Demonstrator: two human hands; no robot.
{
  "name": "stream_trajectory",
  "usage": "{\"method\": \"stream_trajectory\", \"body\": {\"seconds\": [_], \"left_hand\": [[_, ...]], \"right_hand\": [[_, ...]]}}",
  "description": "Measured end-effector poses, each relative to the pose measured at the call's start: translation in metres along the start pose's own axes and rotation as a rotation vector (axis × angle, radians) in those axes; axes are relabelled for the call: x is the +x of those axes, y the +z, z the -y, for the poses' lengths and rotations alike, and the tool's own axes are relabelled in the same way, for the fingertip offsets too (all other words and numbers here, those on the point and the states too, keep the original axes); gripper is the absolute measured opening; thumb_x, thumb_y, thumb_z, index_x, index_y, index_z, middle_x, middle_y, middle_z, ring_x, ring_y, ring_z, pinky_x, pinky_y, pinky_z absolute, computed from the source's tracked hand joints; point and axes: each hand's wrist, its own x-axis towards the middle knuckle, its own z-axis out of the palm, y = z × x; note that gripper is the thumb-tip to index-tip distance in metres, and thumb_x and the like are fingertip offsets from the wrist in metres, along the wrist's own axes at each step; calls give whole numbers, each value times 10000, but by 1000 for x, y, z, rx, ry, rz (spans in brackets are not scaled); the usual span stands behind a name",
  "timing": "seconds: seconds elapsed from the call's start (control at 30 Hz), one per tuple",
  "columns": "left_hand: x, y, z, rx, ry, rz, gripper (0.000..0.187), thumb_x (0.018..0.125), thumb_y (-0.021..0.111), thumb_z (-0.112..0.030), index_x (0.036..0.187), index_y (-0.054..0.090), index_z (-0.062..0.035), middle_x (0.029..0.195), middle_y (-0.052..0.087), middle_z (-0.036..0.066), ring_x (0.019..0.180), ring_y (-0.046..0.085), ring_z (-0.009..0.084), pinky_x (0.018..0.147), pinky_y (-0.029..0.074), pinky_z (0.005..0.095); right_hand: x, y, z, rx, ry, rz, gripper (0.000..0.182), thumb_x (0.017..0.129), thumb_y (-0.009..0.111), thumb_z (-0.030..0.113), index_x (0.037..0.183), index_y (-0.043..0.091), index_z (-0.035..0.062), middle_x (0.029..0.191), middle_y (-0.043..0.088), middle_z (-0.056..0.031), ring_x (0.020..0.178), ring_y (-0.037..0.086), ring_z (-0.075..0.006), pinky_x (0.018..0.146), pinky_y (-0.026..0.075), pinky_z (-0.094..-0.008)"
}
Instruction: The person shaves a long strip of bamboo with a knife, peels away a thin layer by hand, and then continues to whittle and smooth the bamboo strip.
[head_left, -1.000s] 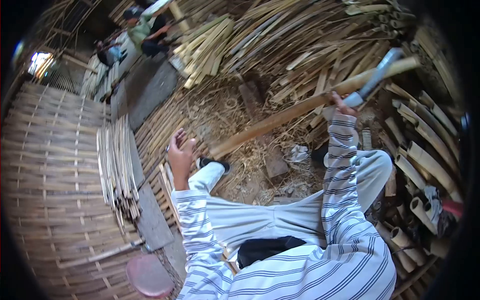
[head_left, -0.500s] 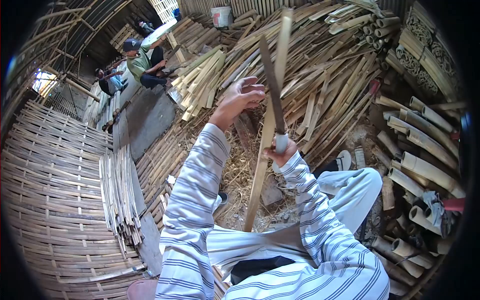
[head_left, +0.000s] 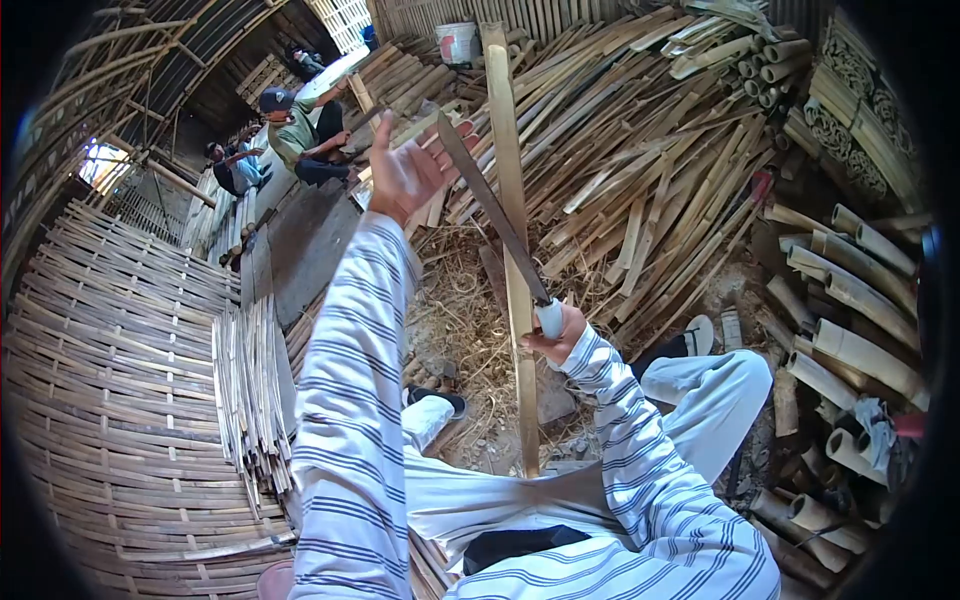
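Note:
My right hand (head_left: 560, 340) is wrapped round the pale handle of a long knife (head_left: 492, 212), its dark narrow blade slanting up to the left. A long split bamboo strip (head_left: 508, 130) stands nearly upright, its lower end by my lap. The blade crosses in front of the strip, and my right thumb lies against the strip's lower part. My left hand (head_left: 412, 175) is open with the palm turned up and fingers spread, left of the strip near the knife's tip. Nothing lies in it.
A big heap of split bamboo (head_left: 650, 170) spreads ahead. Cut bamboo tubes (head_left: 870, 355) are stacked on the right, and a woven bamboo panel (head_left: 120, 400) lies on the left. Shavings (head_left: 450, 310) cover the ground. A person (head_left: 300, 135) squats at the back left; another sits beyond.
My left hand has moved left and opened out, palm up. The strip's top has swung left, and the knife now leans further left, its handle slightly lower.

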Motion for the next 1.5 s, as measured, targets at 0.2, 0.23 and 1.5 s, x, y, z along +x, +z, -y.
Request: {"method": "stream_trajectory", "body": {"seconds": [0.2, 0.23, 1.5], "left_hand": [[18, 27, -65, 794, -93, -79, 642, 888, 412, -474, 1305, 369, 12, 1235, 521, 175, 1149, 494, 274, 967, 358, 419], [19, 35, -73, 915, -77, -75, 585, 910, 412, -424, 1303, 376, 8, 1234, 524, 167, 1143, 501, 267, 950, 382, 410], [-119, 96, -187, 857, 1395, -717, 313, 870, 351, -203, 770, 367, 93, 656, 515, 186, 530, 564, 334, 556, 533, 448]], "right_hand": [[3, 4, -9, -47, -12, 3, 260, 708, 718, 21, 875, 521, 54, 743, 521, 7, 693, 511, -88, 638, 455, -264], [4, 6, -11, -76, -26, -2, 265, 706, 722, 29, 874, 519, 52, 735, 521, 5, 688, 507, -89, 637, 454, -266], [-84, 13, -18, -2, 315, -545, 515, 938, 330, 490, 947, 566, 32, 524, 484, -8, 405, 451, -86, 371, 351, -234]]}}
